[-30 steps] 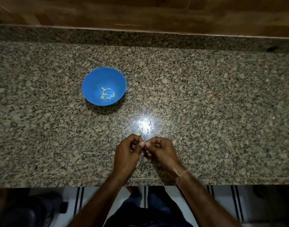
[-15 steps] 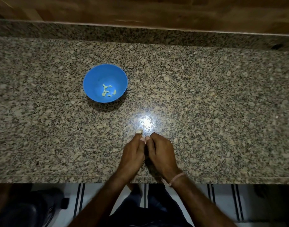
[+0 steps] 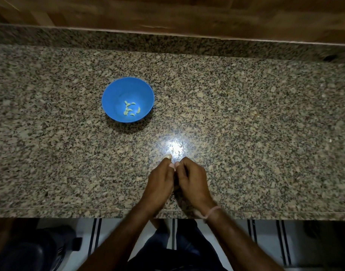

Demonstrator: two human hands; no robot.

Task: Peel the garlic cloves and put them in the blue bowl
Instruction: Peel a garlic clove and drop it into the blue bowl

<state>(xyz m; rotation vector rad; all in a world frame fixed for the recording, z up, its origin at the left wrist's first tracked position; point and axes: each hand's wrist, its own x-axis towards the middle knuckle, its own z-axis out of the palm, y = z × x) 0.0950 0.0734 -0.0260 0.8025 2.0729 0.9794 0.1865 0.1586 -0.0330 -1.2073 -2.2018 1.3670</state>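
Now pressed closer together than 1 s ago: left hand [image 3: 160,180] pinching garlic clove [image 3: 167,156] at its far edge, near centre; right hand [image 3: 193,180] curled against it, hold not discernible. Peeling judged under way. Several peeled cloves [image 3: 131,110] already in blue bowl [image 3: 109,90], far left.

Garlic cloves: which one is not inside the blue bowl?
The pale clove at the left hand's fingertips; the other cloves all lie in the blue bowl.

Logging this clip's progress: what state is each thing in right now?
Left hand: fingers curled, tips meeting the other hand's.
Right hand: fingers curled; contents hidden.
Garlic clove: at the left hand's tips; held or lying, unclear.
Blue bowl: upright, holding several peeled cloves.
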